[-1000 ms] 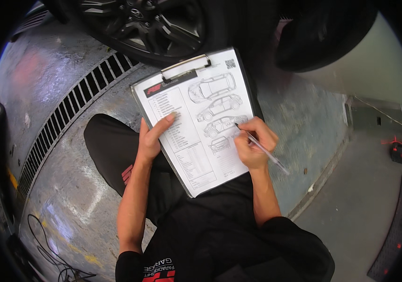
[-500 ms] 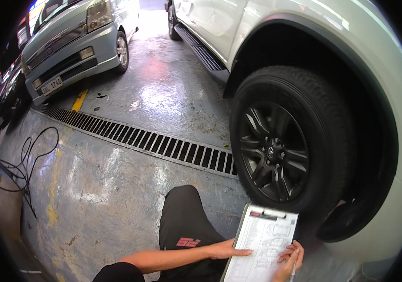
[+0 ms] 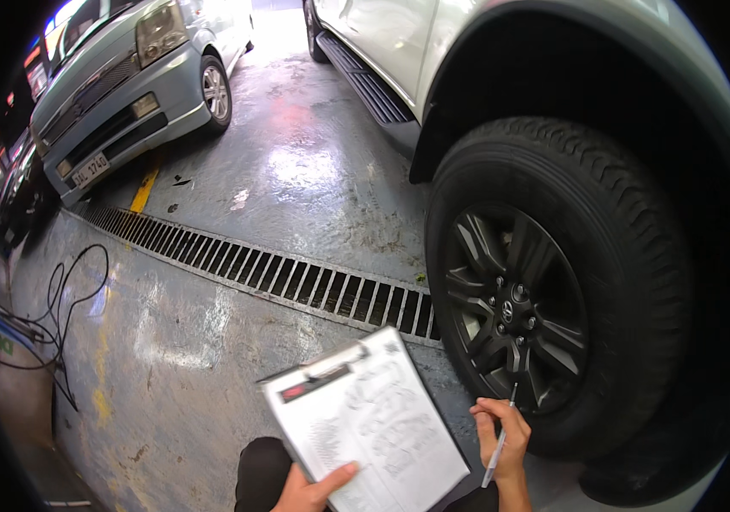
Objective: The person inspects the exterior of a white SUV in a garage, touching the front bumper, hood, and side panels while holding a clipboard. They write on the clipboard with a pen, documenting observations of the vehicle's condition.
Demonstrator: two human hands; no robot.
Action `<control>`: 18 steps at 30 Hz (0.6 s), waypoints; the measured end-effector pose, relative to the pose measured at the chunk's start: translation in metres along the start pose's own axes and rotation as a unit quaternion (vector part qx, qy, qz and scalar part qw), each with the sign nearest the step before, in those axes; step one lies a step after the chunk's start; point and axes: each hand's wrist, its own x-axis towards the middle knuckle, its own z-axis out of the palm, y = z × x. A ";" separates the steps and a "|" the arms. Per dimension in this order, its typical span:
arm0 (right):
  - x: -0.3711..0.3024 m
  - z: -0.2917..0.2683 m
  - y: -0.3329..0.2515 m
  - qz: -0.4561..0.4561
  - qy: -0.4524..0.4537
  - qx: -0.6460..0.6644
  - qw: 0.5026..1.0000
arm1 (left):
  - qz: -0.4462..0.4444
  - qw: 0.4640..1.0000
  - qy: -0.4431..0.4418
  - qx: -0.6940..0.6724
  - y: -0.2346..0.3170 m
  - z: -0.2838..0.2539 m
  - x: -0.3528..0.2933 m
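White vehicle body [image 3: 484,51] filled the upper right, wheel arch curving over a big tyre [image 3: 629,256] on a black alloy wheel [image 3: 514,307]. Tyre stood on the wet concrete floor [image 3: 296,162], blocking everything to the right. A pale blue van [image 3: 117,85] was parked at upper left, well apart from the white vehicle; open wet floor ran between them toward the top. A long metal drain grate [image 3: 271,277] crossed the floor diagonally from the van side to just beside the tyre's foot. Near side of the grate: bare worn concrete with yellow paint traces. Black cables [image 3: 66,299] looped along the left edge.

Clipboard [image 3: 373,427] sat low centre, tilted, clip end pointing toward the grate, printed form with vehicle outlines on top. Its right edge was near the tyre but not touching. Dark-trousered knee [image 3: 262,469] showed under its lower left corner.

Left hand [image 3: 309,491] gripped the clipboard's bottom edge, thumb laid across the paper, other fingers hidden beneath. Right hand [image 3: 501,435] hung between clipboard and tyre, fingers curled and pinched on a slim pen [image 3: 500,439], tip down, top end overlapping the wheel.
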 end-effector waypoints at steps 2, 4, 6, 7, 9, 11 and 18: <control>-0.002 0.014 0.003 0.025 -0.001 0.013 1.000 | -0.007 0.999 0.042 0.010 0.019 0.006 -0.004; -0.011 0.023 0.004 0.067 -0.026 0.014 0.997 | 0.003 0.996 0.084 0.040 0.024 0.013 -0.009; -0.016 0.031 0.001 0.166 -0.026 0.054 0.984 | 0.023 0.992 0.120 0.039 0.024 0.031 -0.009; -0.016 0.038 0.000 0.180 -0.024 0.064 0.981 | 0.037 0.989 0.144 0.019 0.022 0.037 -0.012; -0.018 0.054 -0.006 0.206 -0.020 0.088 0.974 | 0.070 0.978 0.194 -0.017 0.014 0.040 -0.018; -0.018 0.057 -0.026 0.300 -0.018 0.096 0.949 | 0.018 0.984 0.176 0.019 0.025 0.040 -0.030; 0.012 -0.010 -0.150 0.443 -0.174 0.073 0.877 | -0.042 0.962 0.269 -0.003 0.059 0.032 -0.093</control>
